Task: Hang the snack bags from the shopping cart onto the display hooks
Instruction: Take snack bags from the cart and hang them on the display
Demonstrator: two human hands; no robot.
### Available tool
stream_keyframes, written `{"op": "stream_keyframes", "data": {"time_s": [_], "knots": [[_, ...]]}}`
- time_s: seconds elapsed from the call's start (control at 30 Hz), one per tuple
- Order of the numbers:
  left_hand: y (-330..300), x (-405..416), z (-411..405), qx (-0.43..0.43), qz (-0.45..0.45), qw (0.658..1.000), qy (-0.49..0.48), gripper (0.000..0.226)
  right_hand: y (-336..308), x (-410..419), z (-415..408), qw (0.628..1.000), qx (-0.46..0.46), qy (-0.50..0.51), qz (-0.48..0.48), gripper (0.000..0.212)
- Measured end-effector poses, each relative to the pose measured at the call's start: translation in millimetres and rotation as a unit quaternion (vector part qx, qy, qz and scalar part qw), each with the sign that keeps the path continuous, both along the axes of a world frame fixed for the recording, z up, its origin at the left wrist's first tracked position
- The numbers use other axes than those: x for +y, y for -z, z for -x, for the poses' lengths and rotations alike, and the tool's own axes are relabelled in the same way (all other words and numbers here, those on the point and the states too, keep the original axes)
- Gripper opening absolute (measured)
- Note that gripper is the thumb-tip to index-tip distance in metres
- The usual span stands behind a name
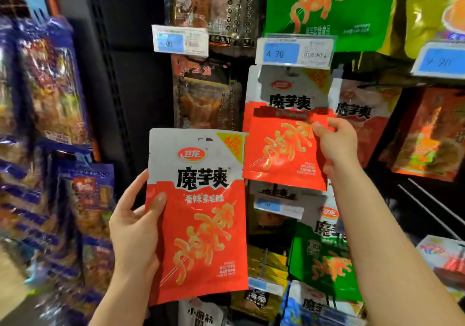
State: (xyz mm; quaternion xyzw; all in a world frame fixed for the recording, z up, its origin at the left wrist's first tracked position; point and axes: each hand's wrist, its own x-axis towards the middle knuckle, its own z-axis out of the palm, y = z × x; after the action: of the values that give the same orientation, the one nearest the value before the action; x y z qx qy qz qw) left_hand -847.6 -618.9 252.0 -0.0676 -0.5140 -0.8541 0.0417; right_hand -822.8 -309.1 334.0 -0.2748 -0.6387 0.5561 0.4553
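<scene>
My left hand (137, 227) grips a red-and-white snack bag (198, 215) by its left edge, thumb on the front, and holds it upright before the display. My right hand (334, 142) pinches the right edge of a matching red-and-white bag (284, 129) that hangs under the 4.70 price tag (293, 50); the tag hides its hook. More bags of the same kind hang behind and to the right (359, 114). The shopping cart is out of view.
Green snack bags (327, 1) hang above and lower right (324, 262). Dark snack packs (206, 94) hang at centre left beside a 4.00 tag (180, 40). Blue-purple packs (50, 86) fill the left shelves. Bare metal hooks (432, 205) stick out at right.
</scene>
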Motion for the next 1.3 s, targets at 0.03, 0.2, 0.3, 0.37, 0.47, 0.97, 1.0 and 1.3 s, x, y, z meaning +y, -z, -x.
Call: {"op": "stream_keyframes", "data": {"time_s": [0.03, 0.2, 0.3, 0.37, 0.47, 0.97, 1.0, 1.3], "knots": [[1.1, -4.2, -2.2, -0.002, 0.002, 1.000, -0.008, 0.045, 2.4, 3.6, 6.0, 1.000, -0.014, 0.014, -0.005, 0.016], [-2.6, -12.3, -12.3, -0.004, -0.008, 1.000, -0.026, 0.046, 16.3, -3.2, 11.9, 0.983, -0.108, 0.087, -0.119, 0.027], [-6.1, -5.1, -17.4, -0.002, -0.014, 1.000, -0.027, 0.045, 20.7, -33.1, -10.3, 0.979, 0.035, 0.116, -0.163, 0.036], [-8.8, 4.0, -20.7, -0.003, -0.018, 0.999, -0.027, 0.045, 25.9, -63.6, -26.6, 0.980, 0.108, 0.028, -0.165, 0.034], [-11.6, 19.3, -27.3, 0.000, -0.018, 1.000, -0.015, 0.043, 37.4, -106.2, -41.9, 0.972, 0.056, -0.204, -0.098, 0.047], [-12.2, 31.6, -36.2, 0.020, -0.010, 1.000, -0.001, 0.031, -5.8, -42.3, -46.2, 0.971, 0.091, -0.105, -0.193, 0.038], [-11.8, 30.7, -35.5, 0.019, -0.010, 1.000, -0.004, 0.031, -10.1, -41.4, -43.5, 0.971, 0.093, -0.098, -0.196, 0.037], [-6.3, 8.7, -28.7, 0.007, -0.016, 0.999, -0.045, 0.033, -37.1, -28.2, -16.8, 0.966, 0.049, -0.061, -0.245, 0.040]]}}
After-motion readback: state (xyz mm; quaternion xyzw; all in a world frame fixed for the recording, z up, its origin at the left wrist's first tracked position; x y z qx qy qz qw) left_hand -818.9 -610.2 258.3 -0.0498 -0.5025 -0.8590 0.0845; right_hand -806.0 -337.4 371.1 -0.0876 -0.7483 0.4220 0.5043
